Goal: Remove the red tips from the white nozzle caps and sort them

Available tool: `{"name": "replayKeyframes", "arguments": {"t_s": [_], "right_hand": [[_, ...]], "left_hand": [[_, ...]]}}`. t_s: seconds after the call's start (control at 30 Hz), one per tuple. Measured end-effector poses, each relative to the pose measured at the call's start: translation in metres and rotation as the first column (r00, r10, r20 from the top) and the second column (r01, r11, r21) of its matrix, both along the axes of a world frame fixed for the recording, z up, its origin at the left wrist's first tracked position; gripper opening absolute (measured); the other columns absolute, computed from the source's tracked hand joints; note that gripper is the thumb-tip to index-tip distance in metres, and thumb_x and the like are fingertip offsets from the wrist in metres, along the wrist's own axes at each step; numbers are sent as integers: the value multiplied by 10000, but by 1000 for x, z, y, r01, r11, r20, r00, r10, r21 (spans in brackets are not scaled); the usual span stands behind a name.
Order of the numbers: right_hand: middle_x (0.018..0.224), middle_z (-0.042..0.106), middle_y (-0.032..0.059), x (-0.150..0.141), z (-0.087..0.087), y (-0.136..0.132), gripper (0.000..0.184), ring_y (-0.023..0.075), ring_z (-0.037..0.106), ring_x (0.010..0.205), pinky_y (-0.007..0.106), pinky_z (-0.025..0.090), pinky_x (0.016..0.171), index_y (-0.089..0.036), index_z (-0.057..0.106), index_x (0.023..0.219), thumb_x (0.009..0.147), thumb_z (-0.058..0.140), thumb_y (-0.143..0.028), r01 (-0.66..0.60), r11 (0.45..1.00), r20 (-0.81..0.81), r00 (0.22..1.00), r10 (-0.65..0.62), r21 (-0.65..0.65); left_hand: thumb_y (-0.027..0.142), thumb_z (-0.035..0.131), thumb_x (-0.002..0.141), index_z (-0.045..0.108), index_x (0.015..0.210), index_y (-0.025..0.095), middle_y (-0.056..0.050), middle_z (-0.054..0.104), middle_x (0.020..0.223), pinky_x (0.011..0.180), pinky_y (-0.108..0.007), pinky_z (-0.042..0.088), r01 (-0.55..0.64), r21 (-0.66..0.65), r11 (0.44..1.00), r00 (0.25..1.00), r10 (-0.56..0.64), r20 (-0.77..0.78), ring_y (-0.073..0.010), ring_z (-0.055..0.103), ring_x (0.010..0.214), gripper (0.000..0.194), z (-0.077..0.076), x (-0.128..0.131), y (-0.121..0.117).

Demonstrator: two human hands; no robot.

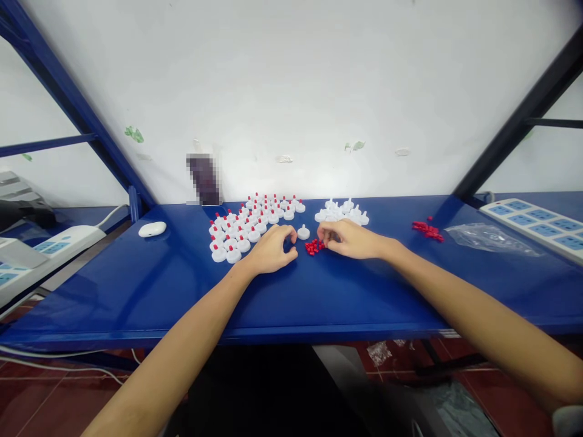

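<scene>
My left hand (pixel 274 250) hovers over the blue table with thumb and fingers curved apart, nothing between them. Just right of it stands a single white nozzle cap (pixel 303 232) with its spout bare. My right hand (pixel 347 238) reaches into a small pile of red tips (pixel 313 247), fingers bent together at the pile's right edge. Whether a tip is between those fingers is hidden. Beyond my left hand, several white nozzle caps with red tips (pixel 252 226) stand upright in a group. Behind my right hand sits a cluster of white nozzle caps without red tips (pixel 339 212).
A second heap of red tips (pixel 428 229) lies on the right beside a clear plastic bag (pixel 489 237). Power strips (pixel 542 223) flank the table (pixel 319 303). A white earbud case (pixel 152 229) lies at left. A pixelated dark object (pixel 206 179) leans on the wall.
</scene>
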State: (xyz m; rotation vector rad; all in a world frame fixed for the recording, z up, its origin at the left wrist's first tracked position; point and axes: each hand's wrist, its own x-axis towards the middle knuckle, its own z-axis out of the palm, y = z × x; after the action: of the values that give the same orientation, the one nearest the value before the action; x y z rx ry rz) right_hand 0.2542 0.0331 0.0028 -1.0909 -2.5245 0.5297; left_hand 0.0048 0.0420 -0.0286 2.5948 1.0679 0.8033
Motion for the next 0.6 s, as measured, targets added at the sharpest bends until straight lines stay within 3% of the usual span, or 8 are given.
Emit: {"name": "replayKeyframes", "arguments": {"t_s": [0.1, 0.17, 0.3, 0.37, 0.47, 0.6], "right_hand": [[778, 654, 24, -1, 1, 0, 199, 140, 551, 660, 267, 387, 641, -174, 585, 921, 775, 482, -88, 18, 998, 6, 1000, -18, 61], [828, 650, 42, -1, 0, 0, 217, 155, 549, 692, 289, 404, 680, -165, 606, 957, 800, 472, -100, 38, 988, 8, 999, -40, 150], [1133, 631, 116, -4, -7, 1, 319, 238, 573, 1036, 391, 430, 920, -174, 625, 1167, 931, 412, -197, -12, 963, -9, 1000, 15, 270], [1238, 606, 122, -7, -9, 0, 373, 258, 537, 1158, 432, 392, 1015, -193, 611, 1258, 994, 366, -290, -48, 958, 34, 999, 40, 281], [1269, 604, 133, -12, -11, -1, 459, 277, 529, 1176, 457, 377, 1041, -185, 610, 1304, 1025, 324, -412, -36, 953, 130, 992, -4, 300], [1273, 605, 137, -14, -12, 0, 509, 282, 532, 1156, 444, 392, 1014, -173, 608, 1319, 1024, 312, -462, 10, 940, 193, 978, -81, 342]], "left_hand": [[181, 582, 765, 546, 840, 213, -60, 650, 1237, 948, -401, 460, 56, 9, 998, 998, -56, 3, -245, 590, 1102, 89, 1, -1, -1], [180, 573, 779, 561, 840, 210, -67, 636, 1267, 957, -396, 453, 64, 10, 998, 998, -64, 3, -241, 595, 1106, 69, 2, 0, -1], [230, 530, 835, 555, 819, 199, -28, 653, 886, 754, -316, 444, 12, -2, 1000, 1000, -12, 16, -182, 589, 812, 42, 5, 1, 1], [308, 511, 877, 490, 722, 195, 12, 547, 689, 635, -288, 372, -49, -15, 999, 999, 49, 19, -149, 504, 653, 193, 5, 1, 3], [371, 476, 911, 350, 619, 192, 41, 390, 566, 575, -283, 271, -105, -16, 994, 994, 106, 35, -117, 373, 550, 366, 5, -1, 4], [365, 424, 933, 304, 586, 186, 51, 292, 532, 565, -284, 226, -82, -38, 996, 988, 86, 124, -100, 296, 525, 409, 7, 0, 3]]}}
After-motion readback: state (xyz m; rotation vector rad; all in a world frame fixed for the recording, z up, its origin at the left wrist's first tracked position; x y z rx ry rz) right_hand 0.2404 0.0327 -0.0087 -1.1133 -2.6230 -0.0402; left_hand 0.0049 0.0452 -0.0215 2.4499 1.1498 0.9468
